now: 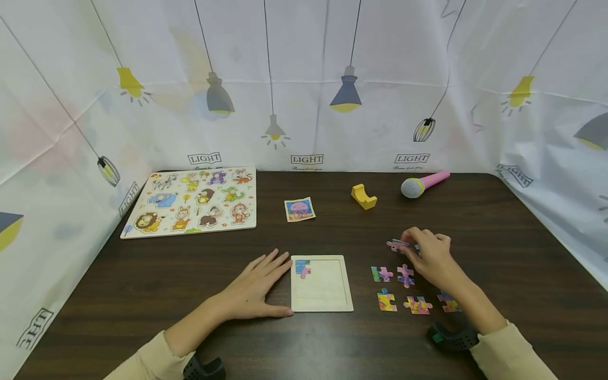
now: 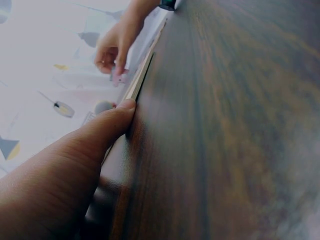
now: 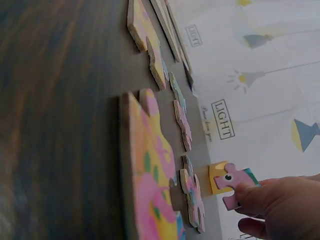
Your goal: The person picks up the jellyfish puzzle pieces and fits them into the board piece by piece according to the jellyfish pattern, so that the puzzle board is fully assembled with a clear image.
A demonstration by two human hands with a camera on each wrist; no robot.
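Observation:
My right hand (image 1: pixel 429 258) pinches a pink jigsaw piece (image 3: pixel 235 181) between thumb and fingers, and an eye is printed on it. In the head view this piece is raised just behind the loose pieces. My left hand (image 1: pixel 258 287) rests spread on the table, with thumb and fingertips at the left edge of a square wooden puzzle tray (image 1: pixel 323 303). A blue and pink piece (image 1: pixel 302 268) lies in the tray's upper left corner. Right of the tray are several loose pieces, among them a pink one (image 1: pixel 406 276) and a yellow one (image 1: pixel 387 301).
Behind the tray lies a small jellyfish picture card (image 1: pixel 300 209). A large animal puzzle board (image 1: pixel 195 203) is at the back left. Toward the back right are a yellow curved block (image 1: pixel 363 197) and a pink toy microphone (image 1: pixel 424 184), in front of a white printed curtain (image 1: pixel 304 63).

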